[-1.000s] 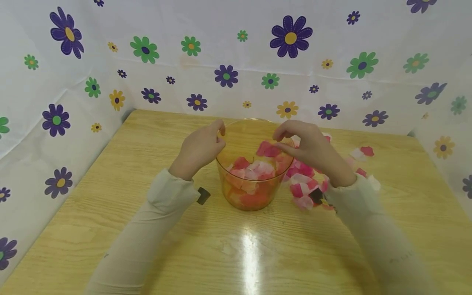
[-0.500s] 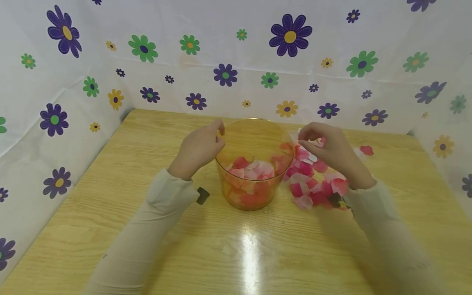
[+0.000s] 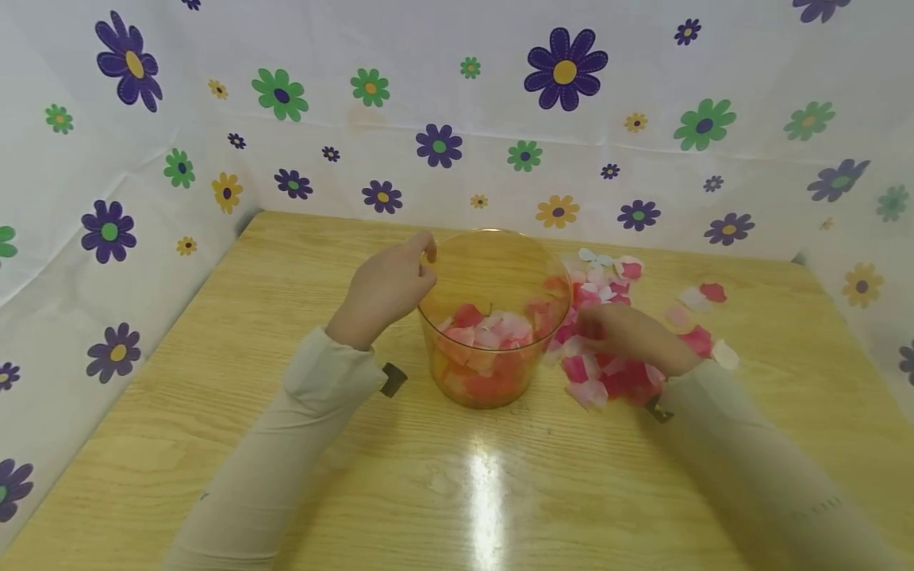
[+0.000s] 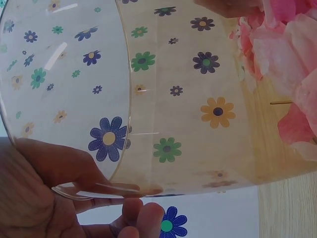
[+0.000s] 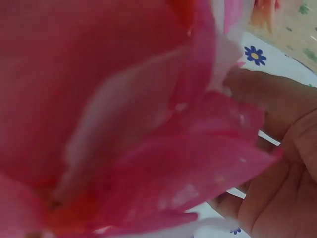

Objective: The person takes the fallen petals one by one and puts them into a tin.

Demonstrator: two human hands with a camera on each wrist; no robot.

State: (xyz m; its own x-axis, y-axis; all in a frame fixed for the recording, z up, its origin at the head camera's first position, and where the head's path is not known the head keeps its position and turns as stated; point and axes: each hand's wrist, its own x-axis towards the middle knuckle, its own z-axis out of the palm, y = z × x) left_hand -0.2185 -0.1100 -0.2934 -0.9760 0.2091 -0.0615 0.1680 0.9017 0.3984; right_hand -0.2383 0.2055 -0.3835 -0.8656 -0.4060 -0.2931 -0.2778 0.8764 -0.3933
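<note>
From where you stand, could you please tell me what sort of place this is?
Probably a makeshift indoor booth: floral sheeting hangs behind and beside a wood-grained table bearing an amber tub and loose petals.

I see bare hands [image 3: 385, 292], long pale sleeves [image 3: 264, 468] with bunched cuffs [image 3: 332, 371], a dark tab [image 3: 393, 380] beside each, faint marks [image 3: 816, 508] on the right sleeve.

White glare on the tabletop [image 3: 385, 484], close petals [image 5: 173, 163] blurry in right-wrist view.
</note>
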